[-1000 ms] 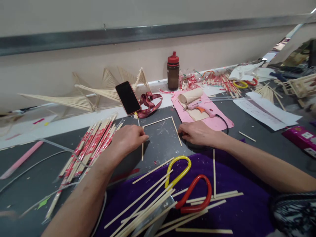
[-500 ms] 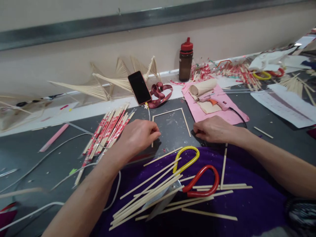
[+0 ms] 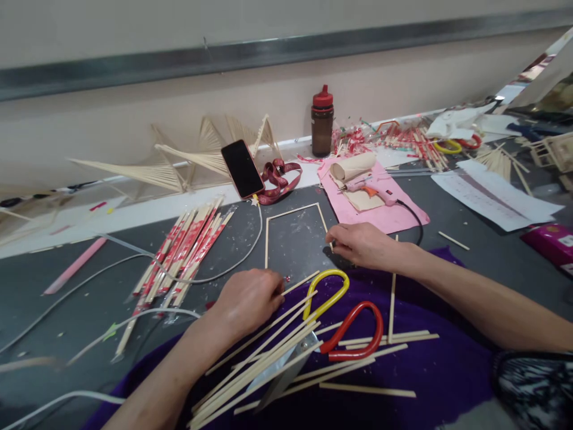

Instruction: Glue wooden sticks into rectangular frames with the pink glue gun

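Note:
On the grey tabletop, thin wooden sticks (image 3: 293, 210) form three sides of a square, with the near side open. My right hand (image 3: 360, 243) is closed, fingertips at the lower end of the right-hand stick (image 3: 323, 218). My left hand (image 3: 253, 301) has curled fingers over the left part of a loose stick (image 3: 302, 283); its fingertips are partly hidden. Just beyond it, on purple cloth (image 3: 447, 370), lie several loose sticks (image 3: 250, 373) across scissors with one yellow handle (image 3: 342, 289) and one red handle (image 3: 379, 331).
A pink glue gun (image 3: 380, 188) rests on pink paper (image 3: 403, 218), its cord trailing right. Wrapped chopsticks (image 3: 183, 248) and a white cable (image 3: 242, 263) lie left. Behind stand a phone (image 3: 243, 169), a bottle (image 3: 322, 125) and a stick structure (image 3: 174, 161).
My left hand has drawn back from the square's left stick to the loose stick nearer me. My right hand has moved left onto the right stick's end. The view has shifted slightly.

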`<state>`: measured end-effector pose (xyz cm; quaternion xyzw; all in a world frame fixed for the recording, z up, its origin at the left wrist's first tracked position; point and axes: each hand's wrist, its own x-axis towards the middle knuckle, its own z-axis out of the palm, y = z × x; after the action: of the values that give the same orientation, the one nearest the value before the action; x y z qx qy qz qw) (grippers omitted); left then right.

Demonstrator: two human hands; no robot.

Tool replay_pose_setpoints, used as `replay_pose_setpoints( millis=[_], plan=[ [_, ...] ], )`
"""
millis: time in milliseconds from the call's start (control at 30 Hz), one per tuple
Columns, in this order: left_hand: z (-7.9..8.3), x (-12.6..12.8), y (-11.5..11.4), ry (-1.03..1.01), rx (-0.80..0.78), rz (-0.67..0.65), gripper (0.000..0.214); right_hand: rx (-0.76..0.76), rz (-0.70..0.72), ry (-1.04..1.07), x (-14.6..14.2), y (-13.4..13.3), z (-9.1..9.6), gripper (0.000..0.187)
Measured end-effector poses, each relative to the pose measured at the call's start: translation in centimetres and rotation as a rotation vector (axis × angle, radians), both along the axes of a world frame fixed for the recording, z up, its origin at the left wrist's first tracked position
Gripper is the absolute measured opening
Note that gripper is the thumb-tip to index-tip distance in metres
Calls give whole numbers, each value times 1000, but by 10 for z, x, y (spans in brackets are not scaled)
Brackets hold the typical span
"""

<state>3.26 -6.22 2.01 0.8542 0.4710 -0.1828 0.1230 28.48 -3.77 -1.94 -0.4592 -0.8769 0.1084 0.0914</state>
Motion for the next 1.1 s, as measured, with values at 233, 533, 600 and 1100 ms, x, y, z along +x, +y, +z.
replay_pose_setpoints(
  millis=[233,533,600,1100],
  plan=[
    [12,-12,6,-181,33,105,18,-46,-17,98,9,7,1,25],
    [2,11,31,-265,185,-5,20,-34,-50,111,18,19,-2,23],
    [-4,15,35,-220,237,-10,23,0,-36,102,20,20,-4,24],
    [-23,11,32,-340,313,-2,25,-125,67,-334,21,13,23,31]
  ],
)
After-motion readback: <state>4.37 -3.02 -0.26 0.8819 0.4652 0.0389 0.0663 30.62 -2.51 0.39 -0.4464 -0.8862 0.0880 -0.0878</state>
